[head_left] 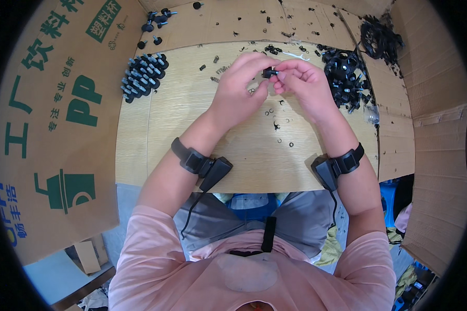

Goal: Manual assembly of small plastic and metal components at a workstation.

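Observation:
Above the middle of the table my two hands meet around a small black part [268, 73], short and roundish, with a pale metal tip on its right side. My left hand [238, 85] pinches the black body between thumb and fingers. From the other side my right hand [306, 85] is closed at the metal tip, its thumb and forefinger pressed together. Fingers partly cover the part, so its full shape is hidden. Just beyond the hands lie several small black pieces [273, 50] and loose springs [223, 69].
Black round-headed screws [142, 75] stand in rows at the left. A heap of black parts [342, 78] lies at the right, with a black tangled bundle [379, 39] behind. Small rings [291, 144] dot the wooden table [192, 155]. Cardboard walls [57, 145] rise on the sides.

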`<state>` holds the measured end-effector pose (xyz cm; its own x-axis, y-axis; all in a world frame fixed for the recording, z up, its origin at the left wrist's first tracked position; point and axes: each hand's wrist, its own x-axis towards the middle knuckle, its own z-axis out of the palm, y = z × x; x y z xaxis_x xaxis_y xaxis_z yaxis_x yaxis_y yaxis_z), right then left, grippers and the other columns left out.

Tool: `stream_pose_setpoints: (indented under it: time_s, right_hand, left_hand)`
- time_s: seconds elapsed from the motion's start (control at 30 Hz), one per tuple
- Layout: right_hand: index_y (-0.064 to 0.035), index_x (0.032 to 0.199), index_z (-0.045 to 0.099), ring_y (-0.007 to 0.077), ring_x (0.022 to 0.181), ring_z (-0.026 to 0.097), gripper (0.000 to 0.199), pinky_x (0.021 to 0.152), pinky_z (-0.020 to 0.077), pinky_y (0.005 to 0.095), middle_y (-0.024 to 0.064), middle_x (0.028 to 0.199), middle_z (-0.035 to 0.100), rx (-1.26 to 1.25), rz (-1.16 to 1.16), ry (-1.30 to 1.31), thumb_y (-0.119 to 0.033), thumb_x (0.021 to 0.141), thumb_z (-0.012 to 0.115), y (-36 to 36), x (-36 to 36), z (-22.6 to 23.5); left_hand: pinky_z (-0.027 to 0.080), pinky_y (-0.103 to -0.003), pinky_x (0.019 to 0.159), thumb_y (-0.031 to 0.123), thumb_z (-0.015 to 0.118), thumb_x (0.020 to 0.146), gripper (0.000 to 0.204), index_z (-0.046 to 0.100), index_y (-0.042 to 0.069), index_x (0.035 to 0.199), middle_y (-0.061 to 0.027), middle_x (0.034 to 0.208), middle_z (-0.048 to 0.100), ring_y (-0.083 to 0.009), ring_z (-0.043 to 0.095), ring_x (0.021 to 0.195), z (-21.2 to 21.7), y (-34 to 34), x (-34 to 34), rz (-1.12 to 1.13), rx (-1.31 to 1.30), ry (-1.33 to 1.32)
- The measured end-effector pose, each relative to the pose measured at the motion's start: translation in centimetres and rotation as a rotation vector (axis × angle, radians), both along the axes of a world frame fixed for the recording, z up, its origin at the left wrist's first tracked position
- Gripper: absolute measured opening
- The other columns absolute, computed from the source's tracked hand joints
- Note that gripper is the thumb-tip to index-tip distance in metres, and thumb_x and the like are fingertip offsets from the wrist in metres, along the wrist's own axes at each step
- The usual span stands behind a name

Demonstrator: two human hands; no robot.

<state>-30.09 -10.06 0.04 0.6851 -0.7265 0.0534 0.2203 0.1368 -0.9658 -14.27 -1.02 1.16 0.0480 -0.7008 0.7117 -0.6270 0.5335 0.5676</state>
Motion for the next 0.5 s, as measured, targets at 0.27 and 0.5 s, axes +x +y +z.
stream_pose_setpoints:
  time_s: [0.27, 0.5]
  right_hand:
    - [0.0039, 0.102, 0.061, 0.0123, 0.074, 0.064, 0.015, 0.069, 0.0531, 0.0241, 0.0107, 0.088, 0.067, -0.027, -0.005, 0.0, -0.001, 0.088, 0.059, 0.0, -0.1, 0.0]
    - [0.0036, 0.1, 0.06, 0.0111, 0.072, 0.062, 0.014, 0.069, 0.0527, 0.0239, 0.0089, 0.086, 0.066, -0.022, -0.017, 0.025, 0.001, 0.086, 0.058, -0.1, -0.1, -0.1]
  left_hand:
    - [0.051, -0.028, 0.084, -0.004, 0.068, 0.075, 0.03, 0.064, -0.001, 0.105, -0.0088, 0.103, 0.062, -0.0154, 0.061, 0.093, -0.9, -0.5, 0.2, -0.071, 0.178, 0.302]
    - [0.051, -0.027, 0.086, -0.005, 0.068, 0.076, 0.029, 0.064, -0.002, 0.104, -0.0074, 0.103, 0.061, -0.0138, 0.06, 0.091, -1.1, -0.5, 0.3, -0.062, 0.231, 0.238]
